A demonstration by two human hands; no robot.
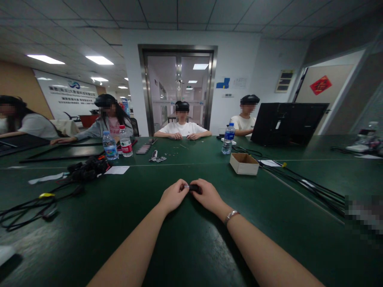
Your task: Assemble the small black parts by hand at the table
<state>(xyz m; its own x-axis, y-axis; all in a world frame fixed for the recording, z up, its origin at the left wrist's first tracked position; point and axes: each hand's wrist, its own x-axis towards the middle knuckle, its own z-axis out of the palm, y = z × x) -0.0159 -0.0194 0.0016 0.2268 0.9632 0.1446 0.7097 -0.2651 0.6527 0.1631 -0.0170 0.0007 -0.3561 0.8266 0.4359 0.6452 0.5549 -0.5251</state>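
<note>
1. Head view: the step in hand seems two-handed handling; the next move calls for steady pinching.
2. Left hand (pixel 174 195) pinches the pale end (pixel 186 186) of a small black object (pixel 195 188), right hand (pixel 208 194) its other end, left of and nearer than the open carton (pixel 243 169).
3. Stubby, partly covered; pale end's attachment unclear.

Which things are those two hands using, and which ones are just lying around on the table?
In use:
small dark object, held in the right hand
left hand, at its end

Apparently just lying about:
open box
red-capped bottle
black monitor
</note>
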